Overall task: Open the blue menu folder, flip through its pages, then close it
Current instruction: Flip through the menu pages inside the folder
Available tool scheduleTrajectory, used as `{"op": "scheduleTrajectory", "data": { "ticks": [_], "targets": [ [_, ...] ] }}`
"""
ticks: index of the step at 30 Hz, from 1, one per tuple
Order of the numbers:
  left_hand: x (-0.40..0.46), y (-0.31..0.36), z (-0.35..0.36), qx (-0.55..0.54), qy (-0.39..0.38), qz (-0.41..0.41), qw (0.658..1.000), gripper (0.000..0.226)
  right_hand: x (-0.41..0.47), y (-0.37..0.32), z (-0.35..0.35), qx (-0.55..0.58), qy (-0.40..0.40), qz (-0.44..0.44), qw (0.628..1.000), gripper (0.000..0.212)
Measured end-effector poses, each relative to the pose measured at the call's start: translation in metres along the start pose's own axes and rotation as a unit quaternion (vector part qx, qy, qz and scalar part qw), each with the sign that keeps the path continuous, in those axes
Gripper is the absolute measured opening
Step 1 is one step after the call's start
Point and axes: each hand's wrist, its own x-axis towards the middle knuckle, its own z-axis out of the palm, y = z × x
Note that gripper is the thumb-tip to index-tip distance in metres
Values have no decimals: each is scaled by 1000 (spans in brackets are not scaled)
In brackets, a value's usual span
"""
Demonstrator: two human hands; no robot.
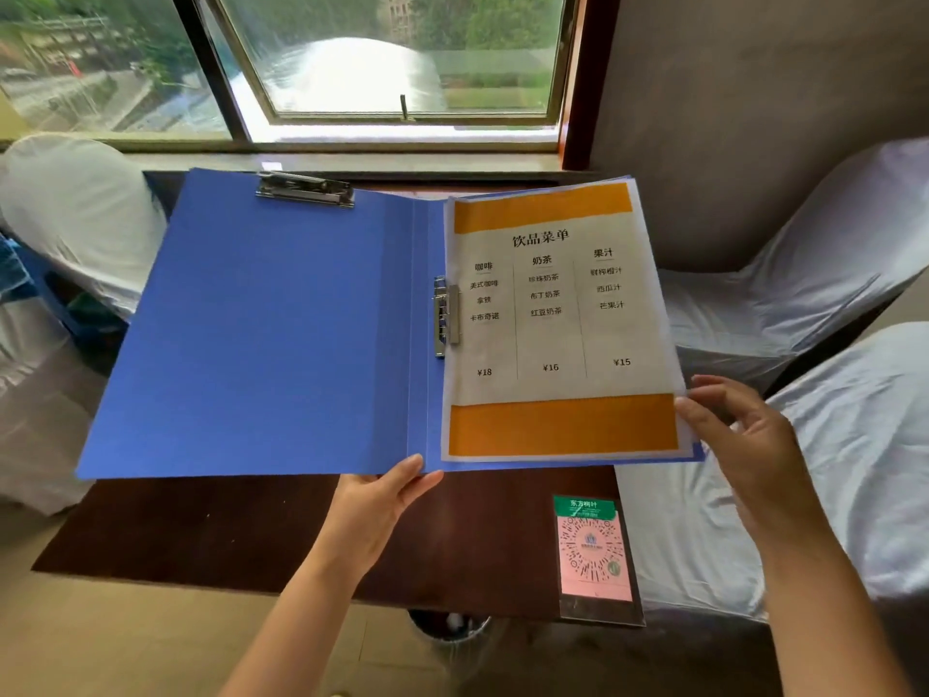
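Note:
The blue menu folder (261,334) lies open above a dark brown table (241,525), its left cover bare with a metal clip at the top. On the right half a white menu page (553,324) with orange bands is held by a side clip. My left hand (382,500) grips the folder's bottom edge at the spine, thumb on top. My right hand (744,430) has its fingers apart, with the fingertips touching the lower right edge of the page stack.
A QR-code card (593,550) lies on the table's front right corner. White-covered chairs stand at the left (75,213) and right (804,294). A window (392,62) is behind the table. A bin (447,631) sits under the table.

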Motion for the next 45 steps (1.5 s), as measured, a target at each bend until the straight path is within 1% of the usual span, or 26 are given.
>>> {"op": "scheduleTrajectory", "data": {
  "ticks": [3,4,5,7,8,11,13,14,16,18,20,23,25,27,28,29,31,33,34,35,36,38,40,42,43,45],
  "targets": [
    [0,4,-1,27,-22,7,999,11,-5,-17,4,-17,19,-40,999,14],
    [0,5,-2,30,-33,16,999,14,-8,-24,7,-32,35,-57,997,14],
    [-1,7,-2,29,-50,29,998,20,-9,-32,10,-80,66,-79,991,14],
    [-2,10,-3,32,-85,49,995,27,-10,-45,13,-199,130,-129,963,14],
    [-3,12,-3,33,-98,55,993,29,-12,-51,15,-231,145,-147,951,15],
    [-6,12,-5,39,-115,60,991,34,-17,-69,20,-252,152,-184,938,17],
    [-7,12,-5,48,-119,62,990,38,-23,-83,24,-214,140,-202,946,16],
    [-8,11,-5,53,-122,65,989,38,-27,-93,27,-157,114,-190,962,14],
    [-9,10,-5,61,-125,71,988,37,-33,-114,42,-32,22,-147,988,9],
    [-9,8,-3,68,-119,68,988,40,-42,-127,67,34,-79,-160,983,7],
    [-9,6,1,81,-111,64,988,44,-53,-133,103,38,-174,-197,964,9],
    [-12,4,10,115,-131,89,981,37,-69,-126,157,-43,-269,-234,933,19],
    [-13,4,14,120,-161,97,975,44,-71,-121,174,-97,-324,-196,921,28],
    [-14,5,15,113,-169,85,975,48,-68,-118,167,-70,-352,-177,916,36],
    [-12,6,14,97,-160,71,980,48,-65,-119,156,-49,-339,-180,922,36],
    [-11,6,12,81,-150,58,984,51,-62,-118,140,-35,-294,-194,935,34],
    [-7,6,7,59,-135,46,988,53,-49,-111,101,-79,-144,-252,954,32],
    [-5,5,4,48,-132,39,989,49,-32,-94,59,-197,24,-278,940,33],
    [-4,4,4,42,-133,39,989,47,-25,-85,39,-257,80,-252,930,37],
    [-3,5,3,37,-134,40,990,44,-19,-75,21,-299,104,-201,927,45],
    [-2,5,2,31,-135,43,989,43,-13,-64,7,-319,99,-140,932,55],
    [-1,6,2,19,-138,47,989,44,-9,-48,-13,-288,28,-34,957,72],
    [0,7,1,12,-139,48,989,46,-8,-39,-24,-166,-72,37,983,75],
    [1,8,1,12,-137,46,989,46,-8,-32,-30,-54,-152,49,986,69],
    [1,10,0,11,-135,46,990,45,-8,-29,-32,-33,-172,42,984,67],
    [1,13,0,9,-128,53,990,45,-9,-24,-31,-40,-166,16,985,62]
  ]
}}
